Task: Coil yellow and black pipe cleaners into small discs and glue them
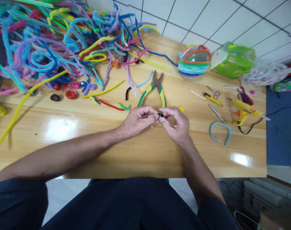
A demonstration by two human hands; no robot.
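Observation:
Near the middle of the wooden table (140, 156), my left hand (139, 123) and my right hand (176, 124) meet fingertip to fingertip. Both pinch a small black piece (160, 115) between thumbs and fingers; its exact shape is partly hidden. Just beyond the hands lie pliers (157, 83) with green and yellow handles, jaws apart and pointing away. Short red (110, 105) and green pipe cleaner pieces (123, 107) rest to the left of the pliers. A small yellow item (181, 109) shows behind my right hand.
A large tangle of pipe cleaners (40, 54) covers the back left. Black (55, 97) and red coils (71, 94) lie before it. Rightward are a striped basket (194, 64), a green package (234, 60), a cutter (212, 99), a blue arc (220, 124) and a yellow glue gun (245, 111) with its cord.

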